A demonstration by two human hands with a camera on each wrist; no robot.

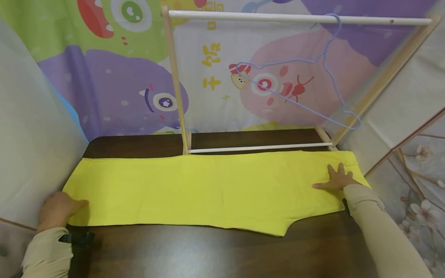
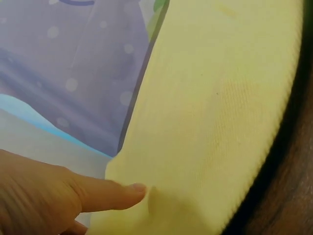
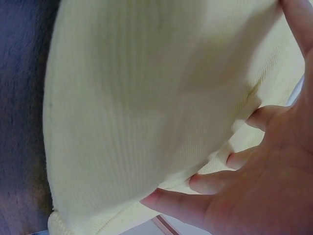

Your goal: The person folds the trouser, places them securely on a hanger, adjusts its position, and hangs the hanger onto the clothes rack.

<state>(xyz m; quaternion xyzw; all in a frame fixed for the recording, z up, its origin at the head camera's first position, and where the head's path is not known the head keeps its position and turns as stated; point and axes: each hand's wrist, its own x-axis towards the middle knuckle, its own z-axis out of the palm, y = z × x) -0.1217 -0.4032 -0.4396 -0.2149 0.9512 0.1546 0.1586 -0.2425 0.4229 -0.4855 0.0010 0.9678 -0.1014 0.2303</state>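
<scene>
Yellow trousers (image 1: 208, 189), folded lengthwise, lie flat across the dark table, waistband at the right and leg hems at the left. At the hem end my left hand (image 1: 57, 208) grips the edge, its thumb on top of the cloth; the left wrist view shows a small crease beside the thumb (image 2: 120, 194), with the other fingers mostly hidden. My right hand (image 1: 335, 179) rests on the cloth near the waistband, fingers spread. Ribbed yellow fabric (image 3: 122, 107) fills much of the right wrist view, with the fingertips touching it.
Behind the trousers stands a clothes rack with a white top rail (image 1: 278, 17) and wooden posts. A blue wire hanger (image 1: 295, 61) hangs from the rail. Bare dark table (image 1: 194, 251) shows in front. A cartoon-print curtain (image 1: 128, 88) covers the back; pale fabric walls flank both sides.
</scene>
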